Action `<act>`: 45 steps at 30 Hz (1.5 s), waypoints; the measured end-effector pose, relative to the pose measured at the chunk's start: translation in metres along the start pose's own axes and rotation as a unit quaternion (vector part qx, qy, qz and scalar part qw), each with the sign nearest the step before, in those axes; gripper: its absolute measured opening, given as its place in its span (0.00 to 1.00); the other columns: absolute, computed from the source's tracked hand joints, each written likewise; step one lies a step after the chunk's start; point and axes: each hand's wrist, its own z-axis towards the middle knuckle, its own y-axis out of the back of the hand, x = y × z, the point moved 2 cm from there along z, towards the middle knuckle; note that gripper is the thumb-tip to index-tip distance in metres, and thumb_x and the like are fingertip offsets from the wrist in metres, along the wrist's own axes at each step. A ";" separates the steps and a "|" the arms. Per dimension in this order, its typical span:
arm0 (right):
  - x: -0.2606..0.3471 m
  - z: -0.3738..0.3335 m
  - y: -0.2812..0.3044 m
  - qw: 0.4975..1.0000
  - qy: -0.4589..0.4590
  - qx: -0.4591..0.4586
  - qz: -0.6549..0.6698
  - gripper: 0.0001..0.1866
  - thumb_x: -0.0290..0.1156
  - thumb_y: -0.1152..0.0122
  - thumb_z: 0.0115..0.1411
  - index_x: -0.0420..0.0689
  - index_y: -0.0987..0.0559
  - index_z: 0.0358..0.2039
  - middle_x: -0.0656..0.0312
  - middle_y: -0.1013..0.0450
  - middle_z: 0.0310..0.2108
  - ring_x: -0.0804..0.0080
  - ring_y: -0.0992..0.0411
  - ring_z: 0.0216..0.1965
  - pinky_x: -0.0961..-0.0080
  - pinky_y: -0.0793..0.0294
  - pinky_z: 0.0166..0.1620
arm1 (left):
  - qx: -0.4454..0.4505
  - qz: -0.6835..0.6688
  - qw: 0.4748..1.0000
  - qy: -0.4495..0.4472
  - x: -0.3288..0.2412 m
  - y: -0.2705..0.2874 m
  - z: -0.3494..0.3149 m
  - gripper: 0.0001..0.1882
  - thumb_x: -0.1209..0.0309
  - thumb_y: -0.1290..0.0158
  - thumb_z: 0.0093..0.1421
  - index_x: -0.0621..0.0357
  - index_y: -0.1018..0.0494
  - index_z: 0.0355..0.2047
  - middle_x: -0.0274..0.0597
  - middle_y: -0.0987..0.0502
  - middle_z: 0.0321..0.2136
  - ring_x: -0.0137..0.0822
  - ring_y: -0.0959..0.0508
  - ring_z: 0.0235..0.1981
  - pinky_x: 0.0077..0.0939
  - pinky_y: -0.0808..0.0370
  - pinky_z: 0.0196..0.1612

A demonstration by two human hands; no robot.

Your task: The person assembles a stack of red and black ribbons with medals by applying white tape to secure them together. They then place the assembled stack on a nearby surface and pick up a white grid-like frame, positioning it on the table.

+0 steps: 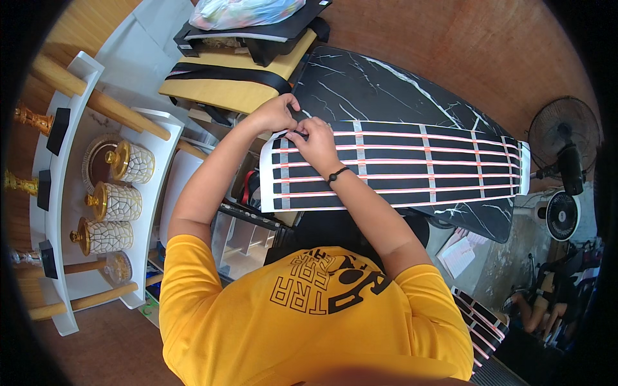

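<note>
On the black marble-patterned tabletop with white veining lies a long white backing sheet carrying black strips divided by thin pink-red lines and grey cross bands. It spans most of the table's width, its left end overhanging the table edge near the person. Four or five black strips run the full length and appear evenly laid and flat; the pink-red lines look continuous from end to end.

Both hands work at the sheet's upper left corner. The left hand is closed in a pinch at the top edge, fingers curled narrow on the sheet's corner or a small piece there; what exactly it grips is too small to tell. The right hand, with a black band at the wrist, presses fingertips on the top strip just beside the left hand.

Judgement: the main laying of strips appears done; attention is on the corner, so finishing or peeling at that end seems to be what is left. The right end shows no hand contact.

To the left, a white shelf holds three white-and-gold crackle-pattern lidded jars.
</note>
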 end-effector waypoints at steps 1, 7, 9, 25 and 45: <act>0.000 0.000 0.000 1.000 0.015 -0.012 -0.013 0.13 0.38 0.27 0.49 0.43 0.21 0.27 0.58 0.27 0.28 0.56 0.28 0.35 0.61 0.33 0.40 | -0.006 0.012 1.000 -0.006 0.000 0.000 -0.001 0.26 0.83 0.41 0.43 0.65 0.33 0.45 0.39 0.23 0.20 0.26 0.25 0.21 0.20 0.33 0.24; -0.004 0.002 0.003 0.999 0.015 0.000 0.041 0.10 0.35 0.27 0.50 0.44 0.18 0.24 0.62 0.26 0.26 0.62 0.28 0.32 0.65 0.32 0.38 | -0.024 0.009 1.000 0.008 0.005 0.000 0.002 0.24 0.82 0.40 0.42 0.65 0.32 0.43 0.39 0.23 0.21 0.26 0.25 0.22 0.21 0.32 0.25; -0.002 0.002 0.005 0.998 0.021 0.002 0.056 0.09 0.34 0.27 0.50 0.44 0.18 0.24 0.62 0.26 0.26 0.63 0.27 0.32 0.65 0.32 0.38 | -0.048 0.018 0.999 0.011 0.009 -0.001 0.006 0.23 0.82 0.40 0.43 0.65 0.31 0.42 0.40 0.22 0.21 0.27 0.24 0.22 0.22 0.30 0.26; 0.000 0.003 0.007 0.995 0.017 -0.014 0.100 0.06 0.28 0.34 0.54 0.40 0.20 0.30 0.56 0.24 0.31 0.53 0.28 0.37 0.61 0.30 0.43 | -0.215 0.076 0.962 -0.150 -0.023 0.007 -0.067 0.14 0.74 0.38 0.56 0.62 0.24 0.43 0.46 0.21 0.37 0.39 0.20 0.40 0.33 0.25 0.43; -0.019 -0.002 0.041 0.998 0.024 0.022 -0.046 0.15 0.29 0.38 0.57 0.46 0.20 0.46 0.55 0.26 0.44 0.55 0.29 0.49 0.57 0.32 0.53 | -0.400 0.155 0.886 -0.176 0.027 -0.064 -0.050 0.21 0.80 0.45 0.58 0.49 0.25 0.52 0.47 0.26 0.44 0.46 0.26 0.45 0.36 0.31 0.50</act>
